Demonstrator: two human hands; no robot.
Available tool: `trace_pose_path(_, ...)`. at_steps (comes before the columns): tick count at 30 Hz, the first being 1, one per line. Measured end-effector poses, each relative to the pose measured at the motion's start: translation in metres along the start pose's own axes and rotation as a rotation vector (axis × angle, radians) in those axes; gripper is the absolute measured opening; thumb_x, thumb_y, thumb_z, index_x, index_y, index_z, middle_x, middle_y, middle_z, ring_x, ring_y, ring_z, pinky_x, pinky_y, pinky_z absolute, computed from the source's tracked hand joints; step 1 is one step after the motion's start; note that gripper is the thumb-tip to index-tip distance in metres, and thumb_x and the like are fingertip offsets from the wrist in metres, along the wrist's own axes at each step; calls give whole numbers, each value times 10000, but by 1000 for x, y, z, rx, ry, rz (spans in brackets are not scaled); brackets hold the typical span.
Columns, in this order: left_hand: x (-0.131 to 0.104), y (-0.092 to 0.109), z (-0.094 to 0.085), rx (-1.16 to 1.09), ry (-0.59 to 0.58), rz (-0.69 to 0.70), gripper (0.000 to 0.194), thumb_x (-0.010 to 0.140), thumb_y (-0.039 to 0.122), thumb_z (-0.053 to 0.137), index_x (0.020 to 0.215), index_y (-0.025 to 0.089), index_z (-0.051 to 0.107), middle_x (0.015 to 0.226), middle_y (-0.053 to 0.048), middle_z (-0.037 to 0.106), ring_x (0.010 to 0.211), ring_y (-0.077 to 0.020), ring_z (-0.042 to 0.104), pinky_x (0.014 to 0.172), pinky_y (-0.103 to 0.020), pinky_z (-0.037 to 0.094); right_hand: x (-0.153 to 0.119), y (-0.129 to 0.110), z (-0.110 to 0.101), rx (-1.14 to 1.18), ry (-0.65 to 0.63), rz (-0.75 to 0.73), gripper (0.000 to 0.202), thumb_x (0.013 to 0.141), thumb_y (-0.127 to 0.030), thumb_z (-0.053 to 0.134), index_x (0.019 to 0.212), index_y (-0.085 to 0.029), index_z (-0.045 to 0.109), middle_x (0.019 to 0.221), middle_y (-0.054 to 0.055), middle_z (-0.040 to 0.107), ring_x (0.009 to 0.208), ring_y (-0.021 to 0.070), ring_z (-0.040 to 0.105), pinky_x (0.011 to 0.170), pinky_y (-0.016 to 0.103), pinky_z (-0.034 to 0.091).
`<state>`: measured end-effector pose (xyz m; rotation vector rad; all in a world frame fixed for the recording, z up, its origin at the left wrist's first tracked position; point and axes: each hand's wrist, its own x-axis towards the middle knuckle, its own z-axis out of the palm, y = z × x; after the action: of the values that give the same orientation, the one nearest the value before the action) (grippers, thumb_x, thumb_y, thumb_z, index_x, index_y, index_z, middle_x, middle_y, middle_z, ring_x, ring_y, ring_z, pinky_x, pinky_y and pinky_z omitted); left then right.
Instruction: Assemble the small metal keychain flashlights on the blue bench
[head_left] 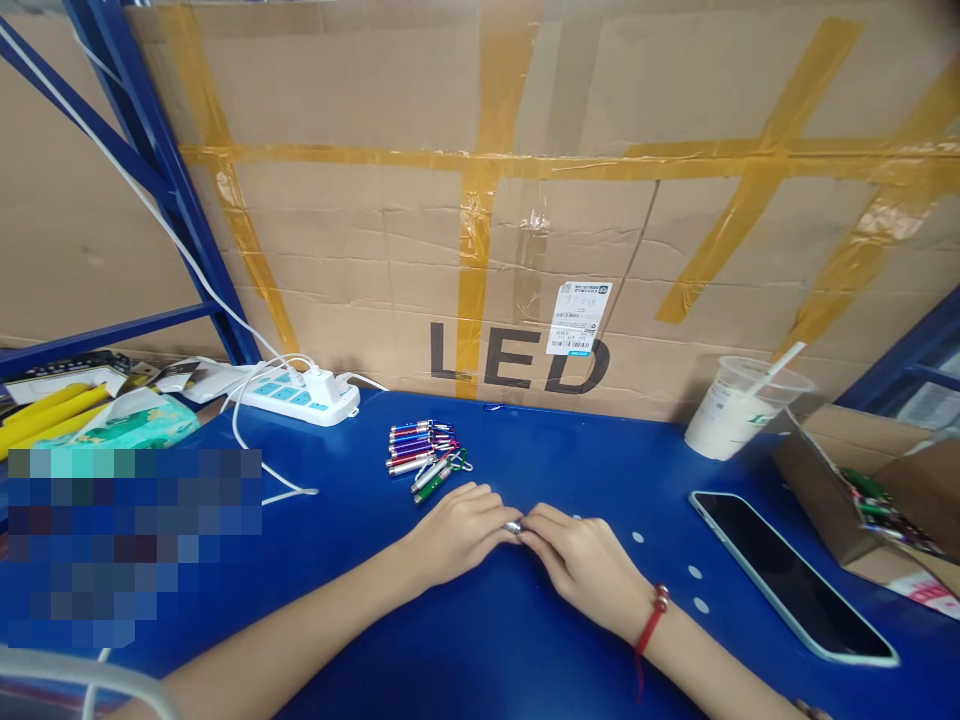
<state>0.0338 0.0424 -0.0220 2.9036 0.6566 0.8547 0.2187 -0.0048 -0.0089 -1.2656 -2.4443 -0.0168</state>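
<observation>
My left hand [461,528] and my right hand [589,555] meet over the middle of the blue table. Both are closed, thumb and fingers pinching opposite ends of a small silver flashlight [514,527], mostly hidden by the fingers. Just beyond my left hand lies a row of mini flashlights [412,448] in purple, blue, red, silver and green, with small carabiner clips. The green flashlight [432,486] is the closest of them. Several small pale discs [695,572] lie flat to the right of my right hand. A red cord bracelet circles my right wrist.
On the right are a phone [795,575], a plastic cup with a straw [726,415] and an open carton [832,500] holding more small items. A power strip [300,393] with white cables stands back left. A large cardboard box [360,250] walls off the back.
</observation>
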Motion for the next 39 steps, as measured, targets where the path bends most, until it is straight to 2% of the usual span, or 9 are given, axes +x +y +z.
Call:
trace_pose_path(7,0,0,0,14,3,13,338,945,316,300,950,138,587,698,-25,574,653,-135,484,600,-255,357,0,-1,1,45,-21,27,336,945,-261,283,815,-187,584,735,13,598,572,118,585,481,211,353)
trace_pose_path(19,-2,-2,0,114,12,55,294,946,284,316,979,151,577,715,-23,584,665,-135,507,574,-260,358,1,3,1,34,15,-19,390,953,-317,266,800,-194,602,729,12,611,560,109,592,461,213,361)
trace_pose_path(28,1,1,-2,64,66,37,270,935,280,350,977,143,579,714,-30,597,661,-139,498,574,-247,396,1,3,-3,116,79,22,371,944,-333,306,778,-206,613,725,-8,618,578,87,584,485,195,370)
trace_pose_path(34,3,2,-4,38,44,6,269,938,281,342,969,154,577,735,-33,597,686,-139,502,593,-249,408,1,2,-3,145,104,69,351,929,-340,350,763,-222,636,709,-15,630,600,92,600,507,192,397)
trace_pose_path(39,2,5,-4,-5,75,-36,216,923,284,387,983,158,552,795,-30,621,713,-140,513,628,-253,419,1,1,-2,184,139,103,341,918,-353,376,746,-223,641,718,-11,637,611,100,604,536,193,412)
